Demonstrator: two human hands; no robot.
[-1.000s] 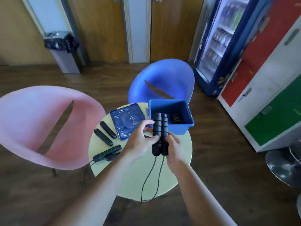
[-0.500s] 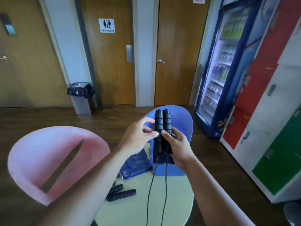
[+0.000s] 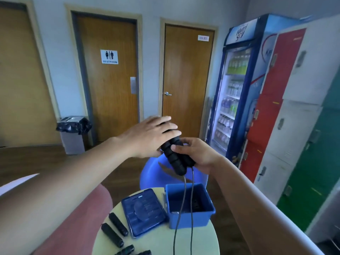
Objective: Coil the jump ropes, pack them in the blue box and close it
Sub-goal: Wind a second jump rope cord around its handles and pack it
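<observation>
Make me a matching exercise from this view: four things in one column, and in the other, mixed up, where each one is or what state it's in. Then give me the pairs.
Things
1. blue box
2. box lid
3. pair of black handles
4. two loose black handles

Places or states
A. lying flat on the table, just left of the box
B. gripped in the right hand, held up above the table
C. lying on the table, left of the lid
D. standing open, lid off

Pairs: 1-D, 2-A, 3-B, 4-C
</observation>
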